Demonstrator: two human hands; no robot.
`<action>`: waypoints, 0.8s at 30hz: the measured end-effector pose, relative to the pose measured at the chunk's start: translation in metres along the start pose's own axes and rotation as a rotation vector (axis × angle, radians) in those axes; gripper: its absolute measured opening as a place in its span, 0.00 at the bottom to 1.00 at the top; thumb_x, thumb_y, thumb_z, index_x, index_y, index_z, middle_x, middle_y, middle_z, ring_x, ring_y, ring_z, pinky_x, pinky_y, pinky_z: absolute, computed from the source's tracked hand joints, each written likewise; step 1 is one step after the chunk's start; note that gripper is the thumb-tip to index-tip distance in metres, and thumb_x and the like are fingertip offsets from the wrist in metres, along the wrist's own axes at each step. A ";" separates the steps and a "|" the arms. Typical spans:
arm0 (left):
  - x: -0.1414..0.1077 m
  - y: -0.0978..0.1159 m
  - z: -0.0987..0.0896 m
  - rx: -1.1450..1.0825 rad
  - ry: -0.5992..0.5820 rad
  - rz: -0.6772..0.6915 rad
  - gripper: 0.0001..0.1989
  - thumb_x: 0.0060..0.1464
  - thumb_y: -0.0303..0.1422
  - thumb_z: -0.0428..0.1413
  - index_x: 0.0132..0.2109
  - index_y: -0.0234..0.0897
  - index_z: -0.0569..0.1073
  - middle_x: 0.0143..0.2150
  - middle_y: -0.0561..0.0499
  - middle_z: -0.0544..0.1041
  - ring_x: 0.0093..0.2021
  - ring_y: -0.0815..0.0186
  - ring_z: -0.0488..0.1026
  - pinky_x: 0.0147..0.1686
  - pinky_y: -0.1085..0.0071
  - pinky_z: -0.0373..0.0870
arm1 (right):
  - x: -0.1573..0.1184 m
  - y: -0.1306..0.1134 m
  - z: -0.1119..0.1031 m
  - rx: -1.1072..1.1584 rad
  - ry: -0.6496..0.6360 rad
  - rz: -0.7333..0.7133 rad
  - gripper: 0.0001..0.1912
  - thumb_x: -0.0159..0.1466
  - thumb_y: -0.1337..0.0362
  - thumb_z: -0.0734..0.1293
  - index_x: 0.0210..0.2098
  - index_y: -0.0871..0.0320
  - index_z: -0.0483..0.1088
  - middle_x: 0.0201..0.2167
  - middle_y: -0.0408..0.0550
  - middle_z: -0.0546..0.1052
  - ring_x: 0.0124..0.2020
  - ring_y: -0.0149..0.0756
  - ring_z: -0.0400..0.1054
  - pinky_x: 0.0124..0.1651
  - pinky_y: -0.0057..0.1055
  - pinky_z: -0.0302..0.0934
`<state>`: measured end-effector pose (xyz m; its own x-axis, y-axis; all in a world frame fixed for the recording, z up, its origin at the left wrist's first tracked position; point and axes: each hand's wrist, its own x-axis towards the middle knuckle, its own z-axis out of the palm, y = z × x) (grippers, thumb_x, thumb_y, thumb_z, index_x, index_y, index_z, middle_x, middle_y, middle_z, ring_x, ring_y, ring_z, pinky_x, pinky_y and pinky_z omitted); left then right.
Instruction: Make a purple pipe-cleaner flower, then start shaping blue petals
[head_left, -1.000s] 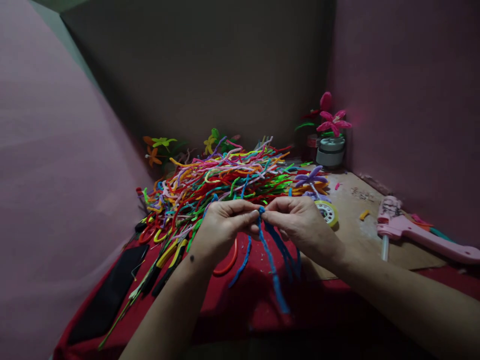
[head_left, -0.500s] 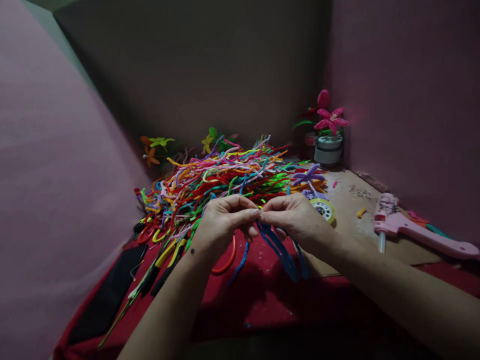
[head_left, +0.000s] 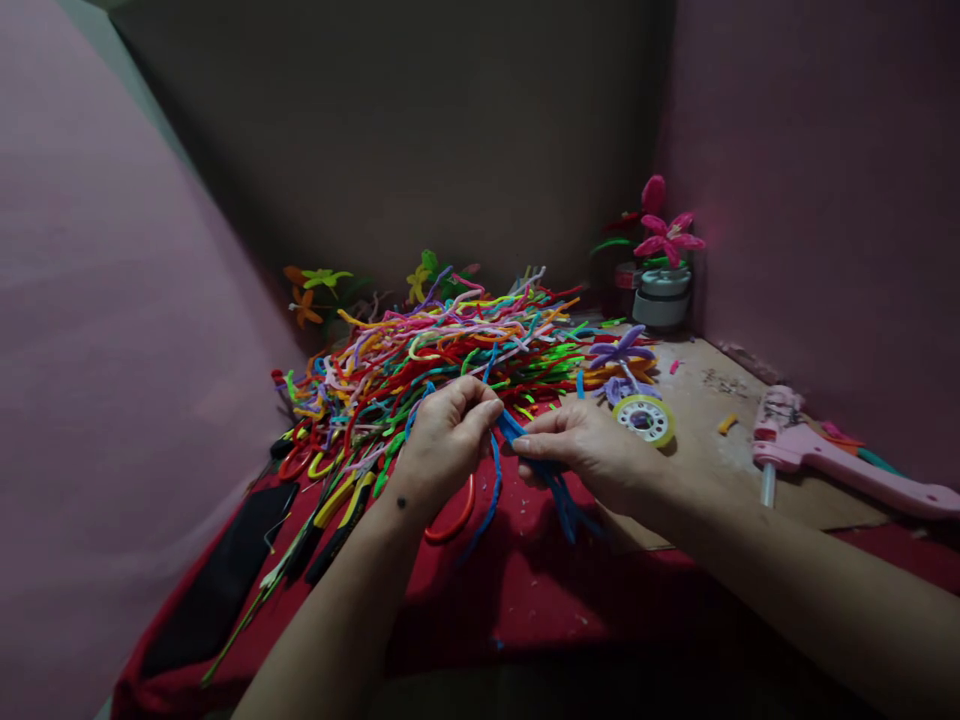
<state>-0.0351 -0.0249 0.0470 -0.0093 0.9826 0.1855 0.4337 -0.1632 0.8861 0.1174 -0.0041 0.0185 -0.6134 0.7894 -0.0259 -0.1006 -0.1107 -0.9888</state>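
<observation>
Blue fuzzy strands [head_left: 564, 503] hold centre stage, slanting down in a loose bundle between two hands above the red cloth [head_left: 517, 610]! The left hand [head_left: 454, 430] has thumb and forefinger pinched on the upper end, while the right hand [head_left: 581, 440] clamps its fingers around the middle, tails dangling below. How many strands the left takes in is hard to tell in this dim light. Behind sprawls a multicoloured pile [head_left: 450, 345]; rightward, a pink glue gun [head_left: 825, 457] lies on cardboard [head_left: 697, 380].
</observation>
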 end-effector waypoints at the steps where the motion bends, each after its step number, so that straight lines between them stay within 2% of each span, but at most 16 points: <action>1: 0.001 -0.001 -0.001 0.001 0.023 -0.005 0.07 0.49 0.32 0.53 0.26 0.35 0.64 0.15 0.59 0.61 0.14 0.78 0.56 0.15 0.80 0.52 | 0.000 0.001 0.000 0.012 -0.015 0.018 0.11 0.52 0.65 0.66 0.17 0.64 0.69 0.14 0.43 0.70 0.17 0.24 0.60 0.24 0.24 0.56; 4: 0.004 -0.002 -0.002 -0.020 0.084 -0.042 0.07 0.47 0.32 0.54 0.25 0.35 0.64 0.15 0.59 0.61 0.14 0.78 0.55 0.14 0.80 0.50 | 0.001 0.002 0.002 0.072 -0.028 0.105 0.09 0.54 0.66 0.65 0.19 0.63 0.68 0.14 0.41 0.69 0.15 0.24 0.60 0.21 0.23 0.56; 6: 0.005 -0.002 -0.002 -0.087 0.082 -0.076 0.08 0.47 0.32 0.55 0.25 0.35 0.64 0.14 0.59 0.61 0.13 0.77 0.55 0.13 0.79 0.49 | 0.001 0.002 0.002 0.097 -0.020 0.154 0.08 0.55 0.67 0.64 0.21 0.63 0.68 0.15 0.42 0.69 0.15 0.24 0.62 0.21 0.23 0.58; 8: 0.006 -0.002 -0.001 -0.241 0.012 -0.121 0.09 0.47 0.34 0.55 0.25 0.35 0.64 0.14 0.59 0.60 0.12 0.77 0.54 0.13 0.79 0.49 | 0.000 0.000 0.002 0.094 0.001 0.170 0.08 0.55 0.67 0.63 0.22 0.63 0.68 0.15 0.43 0.70 0.14 0.25 0.63 0.21 0.24 0.60; 11: 0.006 -0.006 0.002 -0.497 -0.152 -0.200 0.11 0.47 0.38 0.56 0.28 0.34 0.67 0.14 0.60 0.58 0.12 0.78 0.50 0.12 0.79 0.47 | -0.001 -0.003 0.002 0.075 0.061 0.158 0.07 0.55 0.68 0.63 0.22 0.63 0.68 0.14 0.43 0.70 0.14 0.26 0.64 0.20 0.24 0.60; 13: 0.006 -0.009 0.006 -0.544 -0.199 -0.219 0.12 0.47 0.39 0.57 0.27 0.33 0.68 0.13 0.60 0.57 0.12 0.79 0.50 0.13 0.79 0.46 | -0.001 -0.004 0.002 0.065 0.089 0.155 0.07 0.55 0.68 0.63 0.22 0.63 0.68 0.14 0.42 0.70 0.13 0.25 0.63 0.19 0.23 0.59; 15: 0.006 -0.011 0.009 -0.512 -0.168 -0.193 0.14 0.46 0.38 0.57 0.23 0.32 0.67 0.12 0.59 0.58 0.12 0.79 0.50 0.12 0.78 0.45 | -0.001 -0.004 0.001 0.037 0.092 0.138 0.07 0.54 0.67 0.64 0.22 0.63 0.68 0.14 0.42 0.70 0.13 0.24 0.61 0.17 0.21 0.55; 20: 0.006 -0.012 0.013 -0.374 0.010 -0.138 0.15 0.44 0.38 0.58 0.20 0.32 0.68 0.12 0.58 0.59 0.12 0.78 0.52 0.13 0.78 0.45 | 0.001 0.004 -0.001 -0.090 0.047 0.052 0.12 0.54 0.66 0.64 0.16 0.63 0.67 0.10 0.40 0.65 0.11 0.21 0.54 0.15 0.21 0.46; 24: 0.011 -0.018 0.007 -0.330 0.119 -0.122 0.13 0.42 0.38 0.60 0.23 0.32 0.69 0.14 0.58 0.60 0.14 0.78 0.53 0.15 0.77 0.49 | 0.002 0.014 -0.003 -0.062 -0.018 0.127 0.10 0.53 0.65 0.64 0.17 0.62 0.66 0.11 0.40 0.65 0.11 0.22 0.55 0.14 0.21 0.46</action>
<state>-0.0362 -0.0105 0.0300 -0.1565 0.9825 0.1011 0.1089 -0.0846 0.9904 0.1169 -0.0027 0.0038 -0.6319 0.7605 -0.1494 0.0270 -0.1711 -0.9849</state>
